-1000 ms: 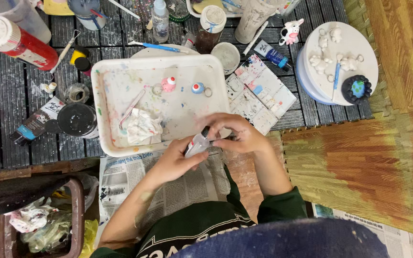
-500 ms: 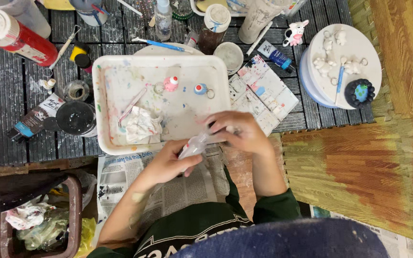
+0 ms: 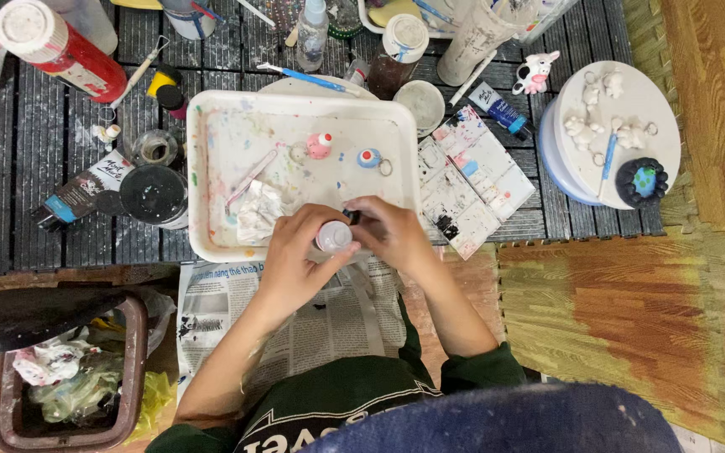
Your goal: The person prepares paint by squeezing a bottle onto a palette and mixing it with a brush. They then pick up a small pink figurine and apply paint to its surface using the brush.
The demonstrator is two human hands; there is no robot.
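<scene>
My left hand (image 3: pixel 294 260) holds a small white paint bottle (image 3: pixel 333 236) upright over the near rim of a paint-stained white tray (image 3: pixel 211 168). My right hand (image 3: pixel 392 231) meets it from the right, fingertips pinching a small dark cap at the bottle's top. On the tray lie a pink figurine (image 3: pixel 320 144), a blue figurine with a key ring (image 3: pixel 370 158), a crumpled white tissue (image 3: pixel 259 210) and a pink brush (image 3: pixel 249 178). Newspaper (image 3: pixel 312 319) covers my lap under both forearms.
A stained paint palette (image 3: pixel 470 180) lies right of the tray. A round white stand (image 3: pixel 623 126) holds unpainted figurines and a dark blue-green piece (image 3: pixel 642 179). Paint bottles, jars and a black lid (image 3: pixel 153 193) crowd the left; a red-and-white bottle (image 3: pixel 56 49) lies far left. A waste bin (image 3: pixel 69 377) sits near left.
Both hands moved forward to the tray's near rim. The pale thing held between them earlier now shows as an upright small bottle, with the right fingers at its top.
</scene>
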